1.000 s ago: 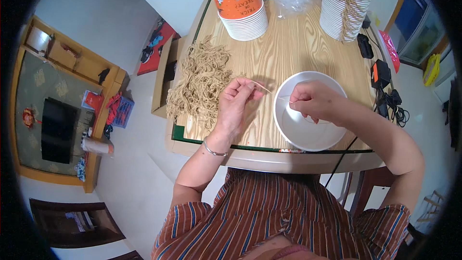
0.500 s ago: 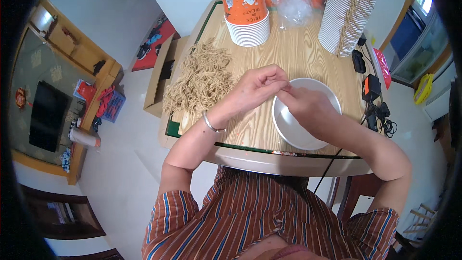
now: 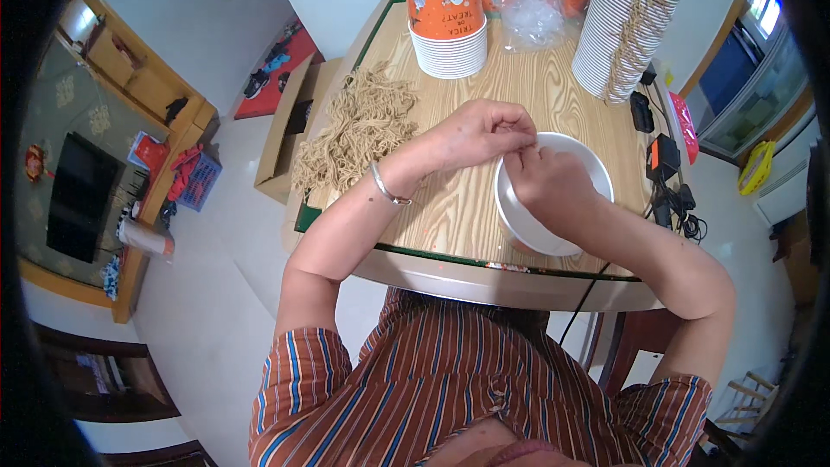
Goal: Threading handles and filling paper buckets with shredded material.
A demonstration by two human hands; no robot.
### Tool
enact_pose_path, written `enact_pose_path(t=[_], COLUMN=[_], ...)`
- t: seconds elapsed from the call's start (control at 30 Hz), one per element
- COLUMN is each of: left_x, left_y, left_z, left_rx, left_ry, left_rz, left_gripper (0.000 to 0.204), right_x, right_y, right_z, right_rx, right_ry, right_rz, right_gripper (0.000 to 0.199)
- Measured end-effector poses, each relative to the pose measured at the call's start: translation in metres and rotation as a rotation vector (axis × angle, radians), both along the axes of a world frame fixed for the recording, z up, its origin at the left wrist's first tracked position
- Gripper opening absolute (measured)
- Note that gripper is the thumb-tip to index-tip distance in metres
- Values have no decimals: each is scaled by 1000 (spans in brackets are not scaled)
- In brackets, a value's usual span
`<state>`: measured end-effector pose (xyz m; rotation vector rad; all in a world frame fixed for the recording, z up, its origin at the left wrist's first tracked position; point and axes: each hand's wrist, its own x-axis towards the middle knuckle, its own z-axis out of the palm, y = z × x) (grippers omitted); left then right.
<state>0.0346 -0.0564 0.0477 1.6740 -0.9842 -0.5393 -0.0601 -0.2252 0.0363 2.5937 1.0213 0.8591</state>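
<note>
Over the rim of a white-lined paper bucket (image 3: 529, 227), my two hands meet with their fingers close together. My left hand (image 3: 486, 131) is closed in a pinch at the bucket's far left edge. Beside it my right hand (image 3: 553, 186) has its fingers curled, partly over the bucket's opening. Whatever the fingertips hold is too small or hidden to make out. To the left of my left hand lies a tangled heap of tan twine (image 3: 359, 134) on the wood-grain table (image 3: 450, 225).
Upside-down orange and white paper buckets (image 3: 448, 26) are stacked at the back. A taller bucket stack (image 3: 596, 52) with twine strands (image 3: 635, 35) hanging down it stands at the back right. Between them sits a clear plastic bag (image 3: 532, 15). Black adapters and cables (image 3: 664, 160) line the right edge.
Both hands stay together at the bucket and have shifted slightly. My right hand's fingers are more curled, and the bucket sits at a slightly different tilt.
</note>
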Motion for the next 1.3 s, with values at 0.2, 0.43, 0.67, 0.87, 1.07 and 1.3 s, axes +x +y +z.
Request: enact_pose_path(t=[0.2,0.43,0.67,0.87,1.07,1.3], left_x=[-20,-52,-59,-54,-48,-47], left_y=[7,25,16,11,8,5], left_z=[-10,-10,6,10,15,17], left_rx=[-127,-140,33,92,64,119], left_ry=[-208,-784,-1138,-1250,-1332,-1278], left_rz=[204,210,58,-8,-61,-86], left_gripper=[12,13,19,12,14,13], right_x=[21,23,26,28,29,26], right_y=[-20,-27,-28,-33,-37,-28], right_z=[1,9,-2,-3,-10,7], right_rx=[828,1450,1483,1463,1440,1385], right_ry=[1031,1824,1879,1968,2022,2018], right_rz=[-124,-259,-180,-103,3,-127], right_gripper=[19,14,18,15,16,18])
